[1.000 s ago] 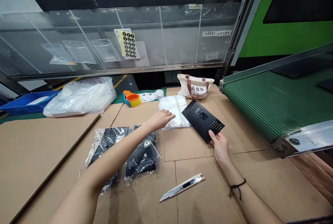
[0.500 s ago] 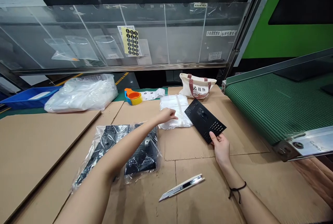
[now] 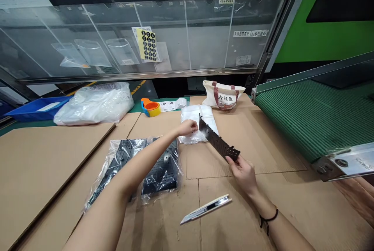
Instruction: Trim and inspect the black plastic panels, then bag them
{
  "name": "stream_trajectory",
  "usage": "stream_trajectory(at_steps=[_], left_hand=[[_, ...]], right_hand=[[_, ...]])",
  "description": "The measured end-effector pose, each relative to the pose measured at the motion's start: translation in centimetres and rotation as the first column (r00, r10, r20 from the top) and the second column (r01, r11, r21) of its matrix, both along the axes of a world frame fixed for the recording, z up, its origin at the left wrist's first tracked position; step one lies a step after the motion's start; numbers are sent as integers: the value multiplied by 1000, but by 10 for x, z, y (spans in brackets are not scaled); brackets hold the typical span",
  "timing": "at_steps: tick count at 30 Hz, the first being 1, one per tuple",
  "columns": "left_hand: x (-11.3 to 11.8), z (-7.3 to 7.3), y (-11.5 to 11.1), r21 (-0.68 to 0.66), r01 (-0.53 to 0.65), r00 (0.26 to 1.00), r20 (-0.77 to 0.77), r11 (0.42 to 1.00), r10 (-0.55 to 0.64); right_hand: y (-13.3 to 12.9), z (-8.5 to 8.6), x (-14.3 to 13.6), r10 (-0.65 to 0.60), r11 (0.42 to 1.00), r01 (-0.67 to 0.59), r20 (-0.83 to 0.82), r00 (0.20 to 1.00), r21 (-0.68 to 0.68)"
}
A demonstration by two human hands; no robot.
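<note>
A black perforated plate (image 3: 217, 140) is pinched at its lower right end by my right hand (image 3: 243, 170), tilted with one long edge up. My left hand (image 3: 187, 127) is closed at the left edge of a stack of clear plastic bags (image 3: 194, 113); what its fingers hold, if anything, is too small to make out. Under my left forearm lie bagged black plates (image 3: 162, 169) on the cardboard. A white-handled utility knife (image 3: 206, 209) rests in front, between my arms.
A green conveyor belt (image 3: 315, 114) stands at the right. Along the back are a cloth bag (image 3: 223, 95), an orange and yellow tape holder (image 3: 151, 107), a large plastic bundle (image 3: 95, 105) and a blue tray (image 3: 26, 114). Clear bins (image 3: 172, 56) hang above.
The black plate has turned from showing its flat face to a narrow, more edge-on view. My right hand has moved slightly left with it. My left hand has barely moved.
</note>
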State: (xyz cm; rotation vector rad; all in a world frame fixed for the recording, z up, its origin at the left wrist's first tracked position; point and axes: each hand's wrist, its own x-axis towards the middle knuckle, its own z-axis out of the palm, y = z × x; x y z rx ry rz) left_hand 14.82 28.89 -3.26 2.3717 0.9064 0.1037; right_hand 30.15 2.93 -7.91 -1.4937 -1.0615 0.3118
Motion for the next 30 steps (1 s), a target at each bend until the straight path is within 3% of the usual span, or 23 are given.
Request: stream_trajectory(at_steps=[6,10,15,21,25,30], left_hand=[[-2,1,3,-76,-183,976,103,980,191],[-4,1,-1,-136,-195,971,111,971,211],[-4,1,-3,-199,-223,953,160,954,256],[-2,5,5,-238,-355,825,374,904,422],[0,7,-3,-194,-400,781,440,896,444],[-6,12,-27,-34,-373,832,430,927,351]], right_hand=[[1,2,1,46,999,-44,100,994,-24],[-2,1,-2,10,1000,-8,123,992,-16],[2,0,-6,63,997,-57,111,992,-55],[2,2,-7,76,995,-73,41,996,-73],[2,3,-7,50,996,-54,-47,998,-74],[-1,5,-4,-64,997,56,-219,974,-45]])
